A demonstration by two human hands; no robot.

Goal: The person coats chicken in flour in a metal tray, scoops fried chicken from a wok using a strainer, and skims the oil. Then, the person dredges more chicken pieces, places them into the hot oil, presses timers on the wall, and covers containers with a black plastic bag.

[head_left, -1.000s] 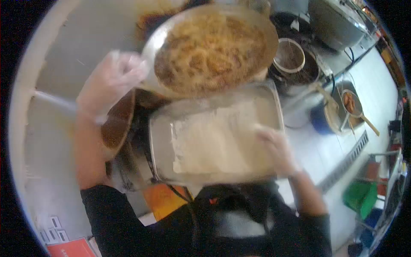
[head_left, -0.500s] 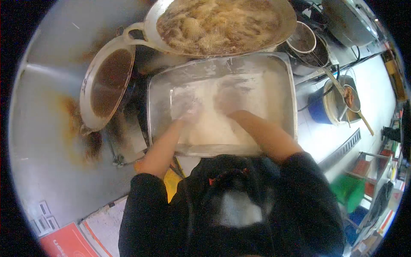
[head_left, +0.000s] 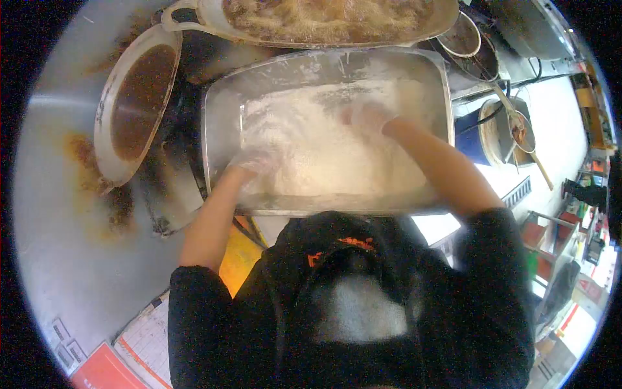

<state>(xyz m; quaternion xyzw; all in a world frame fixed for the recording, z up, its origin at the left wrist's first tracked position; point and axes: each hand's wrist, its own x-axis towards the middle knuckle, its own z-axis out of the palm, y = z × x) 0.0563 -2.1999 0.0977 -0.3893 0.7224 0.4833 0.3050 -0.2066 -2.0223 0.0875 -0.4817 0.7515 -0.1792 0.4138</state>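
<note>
A large rectangular metal tray (head_left: 223, 139) lies in front of me, with a layer of pale powder (head_left: 317, 146) across its bottom. My left hand (head_left: 259, 161), in a clear glove, is in the powder at the tray's left front; its fingers are blurred. My right hand (head_left: 370, 118), also gloved, is at the powder farther back, right of the middle. Motion and powder smear its fingers too. Whether either hand holds anything cannot be made out.
Behind the tray is a wide pan (head_left: 210, 16) of bubbling oil. A pan of brown liquid (head_left: 139, 104) stands left. At the right are a round strainer (head_left: 478, 42), a blue bucket (head_left: 472, 142) and another strainer (head_left: 530, 139) holding browned food.
My left hand has come down from beside the oil pan into the tray. Both hands have since moved farther apart in the powder. The view has shifted, putting the oil pan higher.
</note>
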